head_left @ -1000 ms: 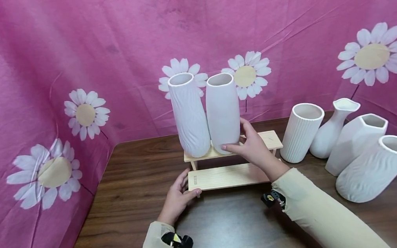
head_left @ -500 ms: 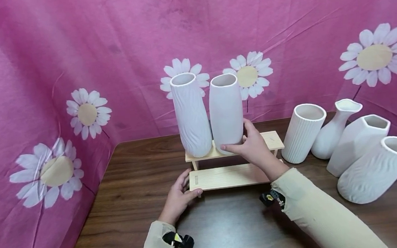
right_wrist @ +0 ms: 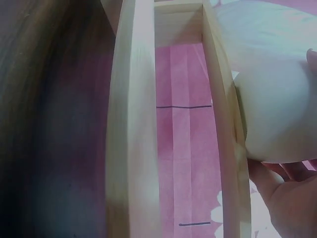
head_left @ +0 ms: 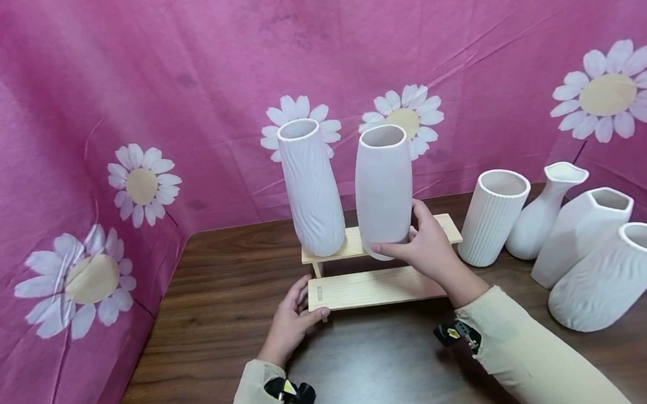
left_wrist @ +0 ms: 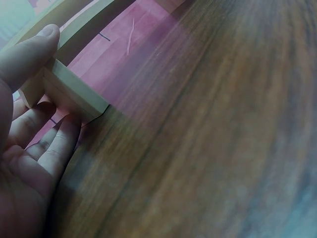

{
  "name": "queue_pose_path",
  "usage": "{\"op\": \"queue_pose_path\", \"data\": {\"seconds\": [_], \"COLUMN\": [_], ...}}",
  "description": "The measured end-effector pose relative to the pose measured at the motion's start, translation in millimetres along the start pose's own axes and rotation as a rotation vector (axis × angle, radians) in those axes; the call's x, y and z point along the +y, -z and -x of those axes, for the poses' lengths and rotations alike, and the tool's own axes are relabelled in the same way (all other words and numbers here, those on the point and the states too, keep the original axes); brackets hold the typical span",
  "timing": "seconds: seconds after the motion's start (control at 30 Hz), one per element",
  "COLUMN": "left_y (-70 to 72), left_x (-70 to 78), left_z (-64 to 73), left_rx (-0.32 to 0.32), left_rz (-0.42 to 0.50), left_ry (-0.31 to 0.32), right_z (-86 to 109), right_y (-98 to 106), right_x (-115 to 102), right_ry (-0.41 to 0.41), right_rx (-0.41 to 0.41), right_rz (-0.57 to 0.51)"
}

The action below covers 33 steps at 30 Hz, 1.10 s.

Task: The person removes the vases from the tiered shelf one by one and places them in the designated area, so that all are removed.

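White vase (head_left: 385, 190), grasped low by the right hand (head_left: 424, 244) at the top shelf (head_left: 351, 243) of the stand (head_left: 377, 287), left hand (head_left: 288, 324) gripping the stand's left end!

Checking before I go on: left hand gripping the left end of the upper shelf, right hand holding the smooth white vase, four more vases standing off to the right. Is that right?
Not quite: the left hand grips the left end of the lower shelf, as the head view shows. The right hand does hold the smooth white vase, and four more vases stand off to the right.
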State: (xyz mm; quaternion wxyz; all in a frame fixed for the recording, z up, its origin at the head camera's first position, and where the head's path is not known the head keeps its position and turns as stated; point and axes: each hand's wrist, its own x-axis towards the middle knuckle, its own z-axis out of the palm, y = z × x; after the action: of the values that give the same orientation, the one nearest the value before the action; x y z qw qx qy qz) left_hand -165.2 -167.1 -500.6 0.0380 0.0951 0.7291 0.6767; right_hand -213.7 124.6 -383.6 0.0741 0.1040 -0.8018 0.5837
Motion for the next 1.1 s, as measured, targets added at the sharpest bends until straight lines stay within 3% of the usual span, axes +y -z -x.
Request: {"op": "queue_pose_path", "data": {"seconds": [0.27,0.67,1.1], "left_y": [-0.7,-0.4,-2.1], "left_x": [0.5,0.6,0.5], "left_z": [-0.6,-0.5,-0.2], "left_rx": [0.016,0.022,0.031], "left_rz": [0.029,0.028,0.032], "left_ry": [0.023,0.027,0.044], "right_z": [12.9,32.5,53.6], "right_y": [9.4,28.4,47.9], "right_x": [-0.9,0.4,3.6], "right_ry": [-0.026,0.011,-0.003], "right_rx": [0.026,0.114,0.18], "right_rz": [-0.028,-0.068,0.068]}}
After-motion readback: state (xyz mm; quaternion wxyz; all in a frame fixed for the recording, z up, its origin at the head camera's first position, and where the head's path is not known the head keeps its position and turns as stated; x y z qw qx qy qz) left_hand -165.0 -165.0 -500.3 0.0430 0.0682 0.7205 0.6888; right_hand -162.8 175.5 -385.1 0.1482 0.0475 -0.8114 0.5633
